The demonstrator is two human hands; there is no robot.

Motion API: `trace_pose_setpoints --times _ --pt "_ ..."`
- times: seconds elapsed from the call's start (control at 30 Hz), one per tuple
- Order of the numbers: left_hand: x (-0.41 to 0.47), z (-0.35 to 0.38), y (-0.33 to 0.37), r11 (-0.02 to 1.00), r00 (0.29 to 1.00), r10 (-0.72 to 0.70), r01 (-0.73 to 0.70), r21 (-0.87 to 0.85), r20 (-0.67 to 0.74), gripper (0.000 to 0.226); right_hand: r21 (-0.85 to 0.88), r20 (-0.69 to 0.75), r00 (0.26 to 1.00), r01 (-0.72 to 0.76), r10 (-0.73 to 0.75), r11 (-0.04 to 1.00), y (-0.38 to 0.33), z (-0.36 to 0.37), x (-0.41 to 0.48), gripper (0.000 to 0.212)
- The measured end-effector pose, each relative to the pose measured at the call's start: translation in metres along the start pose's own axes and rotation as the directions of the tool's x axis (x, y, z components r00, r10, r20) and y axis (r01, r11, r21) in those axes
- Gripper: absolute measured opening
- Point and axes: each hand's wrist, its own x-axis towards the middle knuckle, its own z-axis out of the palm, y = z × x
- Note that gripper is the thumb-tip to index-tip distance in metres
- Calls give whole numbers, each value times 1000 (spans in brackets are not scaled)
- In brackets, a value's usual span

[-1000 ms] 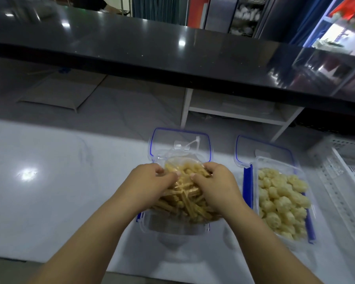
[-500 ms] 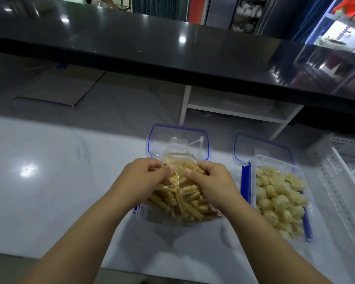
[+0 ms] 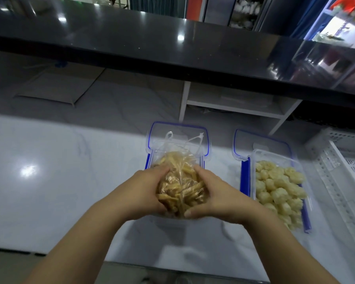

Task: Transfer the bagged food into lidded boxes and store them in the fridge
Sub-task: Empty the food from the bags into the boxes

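A clear plastic bag of yellow strip-shaped food (image 3: 181, 181) is held between both hands above a clear box with blue clips (image 3: 152, 152). My left hand (image 3: 146, 191) grips the bag's left side and my right hand (image 3: 211, 195) grips its right side, thumb under the bottom. The bag's tied handles stick up toward the box's hinged lid (image 3: 177, 130), which lies open behind it. To the right, a second clear box (image 3: 303, 181) holds pale round pieces (image 3: 279, 187), its lid (image 3: 260, 140) also open.
A white marble-look counter (image 3: 59, 181) carries both boxes. A white slotted crate (image 3: 346, 171) stands at the right edge. A raised black glossy ledge (image 3: 152, 42) runs across the back, with a white shelf unit (image 3: 234, 103) below it.
Both hands have shifted from the bag's top to its sides, and the bag has lifted and turned upright over the left box, handles now pointing up.
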Motion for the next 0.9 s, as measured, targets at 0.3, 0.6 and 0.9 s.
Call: trace_pose_setpoints --times 0.3,0.6,0.9 --pt "4 -4 -9 973 983 -111 77 -215 -150 50 -28 -314 948 37 -44 999 -10 13 5 68" --pt "5 -7 -1 935 979 -86 15 -354 -186 25 201 -356 934 90 -13 976 -18 6 5 53" --pt "4 -5 4 851 985 -52 -42 -523 -163 47 235 -364 931 116 -23 965 -20 2 5 48"
